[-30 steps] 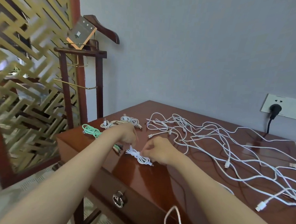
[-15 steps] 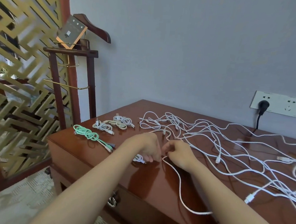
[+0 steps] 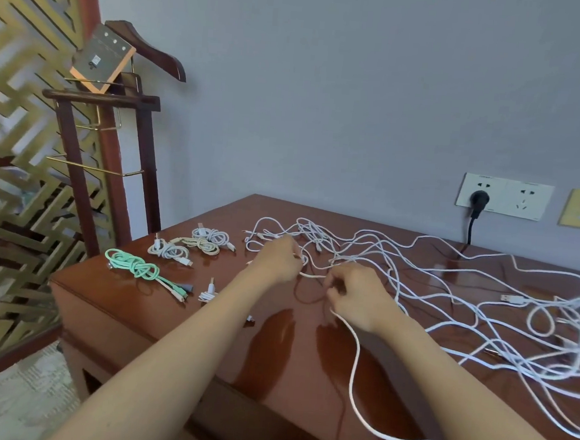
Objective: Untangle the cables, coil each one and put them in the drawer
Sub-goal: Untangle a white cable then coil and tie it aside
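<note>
Both hands have moved farther from the small coil (image 3: 207, 294): left grip (image 3: 278, 262) and right grip (image 3: 358, 300) each pinch one white cable (image 3: 312, 275) at the near-left edge of the tangle (image 3: 449, 282) on the table (image 3: 172, 314).

My left forearm (image 3: 230, 318) is covering most of a small coil (image 3: 207, 294), the tangle (image 3: 310, 230) is running off the right edge, and I'm not making out plug types.
</note>
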A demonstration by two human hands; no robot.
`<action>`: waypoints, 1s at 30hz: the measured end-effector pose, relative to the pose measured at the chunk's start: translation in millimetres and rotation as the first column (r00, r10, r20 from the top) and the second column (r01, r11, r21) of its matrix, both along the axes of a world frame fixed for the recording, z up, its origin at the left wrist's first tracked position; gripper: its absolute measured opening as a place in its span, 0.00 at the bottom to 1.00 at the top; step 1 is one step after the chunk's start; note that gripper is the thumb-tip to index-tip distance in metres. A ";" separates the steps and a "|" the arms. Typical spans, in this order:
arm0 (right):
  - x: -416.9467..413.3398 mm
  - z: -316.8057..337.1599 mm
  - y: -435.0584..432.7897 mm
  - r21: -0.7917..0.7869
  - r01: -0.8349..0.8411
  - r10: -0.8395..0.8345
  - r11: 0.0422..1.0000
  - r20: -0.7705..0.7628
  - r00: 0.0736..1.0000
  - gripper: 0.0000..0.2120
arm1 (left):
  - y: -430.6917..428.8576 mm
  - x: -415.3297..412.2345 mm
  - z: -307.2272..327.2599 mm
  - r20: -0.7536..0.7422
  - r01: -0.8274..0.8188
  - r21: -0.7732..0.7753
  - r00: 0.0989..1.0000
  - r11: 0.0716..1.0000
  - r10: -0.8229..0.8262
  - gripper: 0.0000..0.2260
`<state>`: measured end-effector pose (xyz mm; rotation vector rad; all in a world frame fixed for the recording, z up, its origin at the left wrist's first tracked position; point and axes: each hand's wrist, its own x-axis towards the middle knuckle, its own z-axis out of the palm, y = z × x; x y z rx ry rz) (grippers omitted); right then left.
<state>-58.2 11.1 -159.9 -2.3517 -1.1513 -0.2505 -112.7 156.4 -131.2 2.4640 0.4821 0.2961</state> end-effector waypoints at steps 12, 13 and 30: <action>35.3 27.1 -42.1 0.221 0.086 -0.116 0.971 0.125 0.985 0.09 | -62.4 11.7 15.5 -0.286 0.354 -0.476 0.803 0.805 -0.523 0.18; 39.4 29.5 -46.4 0.216 0.117 -0.147 0.969 0.125 0.981 0.11 | -67.7 11.1 16.4 -0.354 0.402 -0.474 0.727 0.783 -0.588 0.18; 30.2 60.6 -112.9 0.034 -0.065 0.067 0.997 -0.778 0.624 0.17 | -110.9 61.2 42.7 0.326 0.340 -0.713 0.935 0.614 -0.139 0.14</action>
